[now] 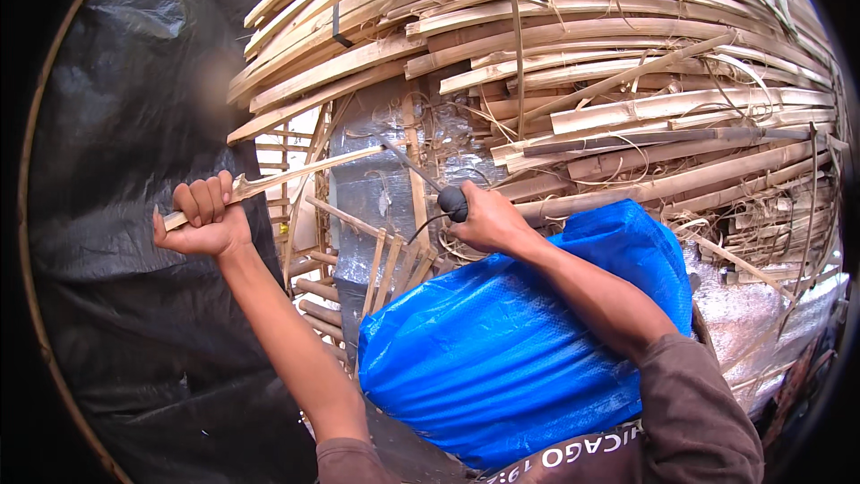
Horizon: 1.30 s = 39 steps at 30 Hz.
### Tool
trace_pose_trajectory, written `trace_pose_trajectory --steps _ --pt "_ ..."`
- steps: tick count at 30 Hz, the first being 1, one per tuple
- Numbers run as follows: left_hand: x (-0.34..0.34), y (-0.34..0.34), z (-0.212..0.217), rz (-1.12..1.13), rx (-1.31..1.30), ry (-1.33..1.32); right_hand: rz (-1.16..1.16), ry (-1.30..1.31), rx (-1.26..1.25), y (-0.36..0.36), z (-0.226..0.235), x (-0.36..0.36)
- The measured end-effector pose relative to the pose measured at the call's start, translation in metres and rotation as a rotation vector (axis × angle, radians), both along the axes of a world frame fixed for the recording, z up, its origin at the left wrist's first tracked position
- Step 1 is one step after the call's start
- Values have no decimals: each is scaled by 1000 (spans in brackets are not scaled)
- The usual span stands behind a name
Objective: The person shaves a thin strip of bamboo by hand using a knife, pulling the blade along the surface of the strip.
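Note:
My left hand (202,218) grips the near end of a long thin bamboo strip (300,174) that runs up and right toward the middle of the view. My right hand (486,220) is closed around the dark handle of a knife (445,194). Its thin blade slants up and left to meet the strip's far end. My right forearm lies across a blue plastic sheet (502,358) draped over my lap.
A big heap of split bamboo slats (582,81) fills the top and right. A black plastic sheet (125,215) hangs at the left. Silver foil-like sheeting (367,188) and short bamboo pieces (385,264) sit below the strip.

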<state>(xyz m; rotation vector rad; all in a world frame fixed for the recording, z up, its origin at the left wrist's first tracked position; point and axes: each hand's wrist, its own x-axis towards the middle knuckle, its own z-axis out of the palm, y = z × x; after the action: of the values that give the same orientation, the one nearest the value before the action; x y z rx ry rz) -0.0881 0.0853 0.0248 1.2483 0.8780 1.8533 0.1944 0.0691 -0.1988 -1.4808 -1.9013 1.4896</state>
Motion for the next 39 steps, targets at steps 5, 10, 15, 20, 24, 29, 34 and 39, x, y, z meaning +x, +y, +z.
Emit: trace_pose_trajectory --steps 5,10,15,20,24,29,34,39 --pt "1 -7 0 -19 14 -26 3 86 -10 -7 -1 -6" --pt "2 -10 -5 -31 -6 -25 -31 -42 -100 9 -25 5" --pt "0 -10 -1 -106 5 -18 13 121 6 0 3 -7" --pt "8 -6 0 -62 9 32 -57 -100 -55 4 -59 7" --pt "27 0 3 145 21 -90 -67 19 -122 12 -34 -2" --pt "12 4 -1 127 65 -80 -134 108 -161 22 -14 1" --pt "5 14 1 -21 25 -53 -118 96 -8 23 -1 3" --pt "1 27 8 -94 9 -37 -14 53 7 11 7 -2"
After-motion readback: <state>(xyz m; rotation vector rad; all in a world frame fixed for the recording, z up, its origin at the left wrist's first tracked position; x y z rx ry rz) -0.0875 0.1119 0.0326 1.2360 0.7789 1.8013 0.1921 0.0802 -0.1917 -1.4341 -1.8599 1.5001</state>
